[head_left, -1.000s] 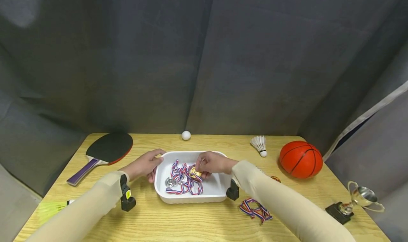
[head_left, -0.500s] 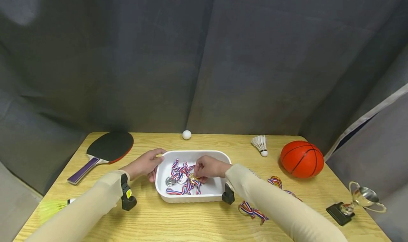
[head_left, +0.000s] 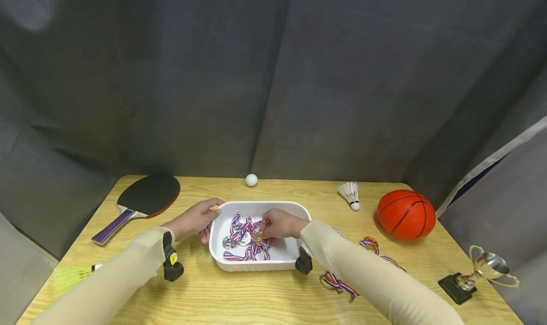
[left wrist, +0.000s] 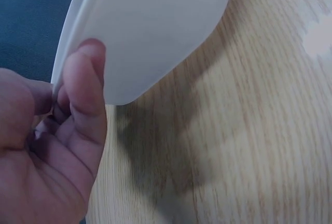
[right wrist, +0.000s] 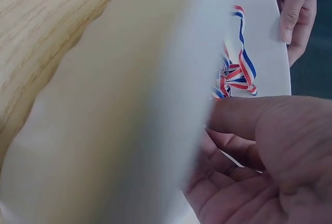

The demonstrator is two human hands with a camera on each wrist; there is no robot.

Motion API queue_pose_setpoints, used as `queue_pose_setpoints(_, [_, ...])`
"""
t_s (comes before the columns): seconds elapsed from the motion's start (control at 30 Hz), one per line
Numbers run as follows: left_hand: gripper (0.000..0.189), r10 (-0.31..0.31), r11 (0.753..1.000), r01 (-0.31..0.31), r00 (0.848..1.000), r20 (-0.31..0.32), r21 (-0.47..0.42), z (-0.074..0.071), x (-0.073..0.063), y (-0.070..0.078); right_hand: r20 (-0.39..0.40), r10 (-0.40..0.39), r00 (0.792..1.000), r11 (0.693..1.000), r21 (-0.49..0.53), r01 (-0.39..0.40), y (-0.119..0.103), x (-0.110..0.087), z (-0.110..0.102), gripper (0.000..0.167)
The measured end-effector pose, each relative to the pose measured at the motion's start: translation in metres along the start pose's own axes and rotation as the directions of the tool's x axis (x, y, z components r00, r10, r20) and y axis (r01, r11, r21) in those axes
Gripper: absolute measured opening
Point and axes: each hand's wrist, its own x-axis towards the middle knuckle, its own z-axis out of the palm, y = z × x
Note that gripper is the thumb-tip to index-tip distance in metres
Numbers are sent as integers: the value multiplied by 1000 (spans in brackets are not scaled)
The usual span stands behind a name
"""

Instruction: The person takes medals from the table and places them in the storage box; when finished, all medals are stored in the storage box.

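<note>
Medals with striped ribbons (head_left: 245, 239) are piling up in the white tray (head_left: 256, 266) mid-surface, while more ribbons (head_left: 342, 283) lie loose just right of it, not yet in. Left of the tray, the left hand (head_left: 194, 220) grips its rim, thumb curled over; inside it, the right hand (head_left: 278, 224) pinches a gold medal (head_left: 258, 238), fingers bent down.
</note>
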Motion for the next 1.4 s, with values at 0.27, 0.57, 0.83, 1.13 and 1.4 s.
queue_pose_setpoints(0.27, [37,-13,1000,13,1000,2,8,0,0,2,35,-10,999,1000,-11,10,-3,-8,-12,4])
queue_pose_setpoints(0.57, [38,-18,1000,18,1000,-8,11,1,0,0,42,-123,991,992,35,122,6,-44,-55,10])
queue_pose_setpoints(0.83, [38,-17,1000,17,1000,-10,-2,1,3,-1,-23,-221,975,972,70,222,48,-98,-85,13])
queue_pose_setpoints(1.13, [39,-17,999,17,1000,-2,-32,1,6,-5,-31,-170,985,985,36,171,112,-161,-90,10])
queue_pose_setpoints(1.4, [42,-8,999,8,1000,2,-40,0,5,-4,-34,-116,993,993,12,116,149,-188,-63,21])
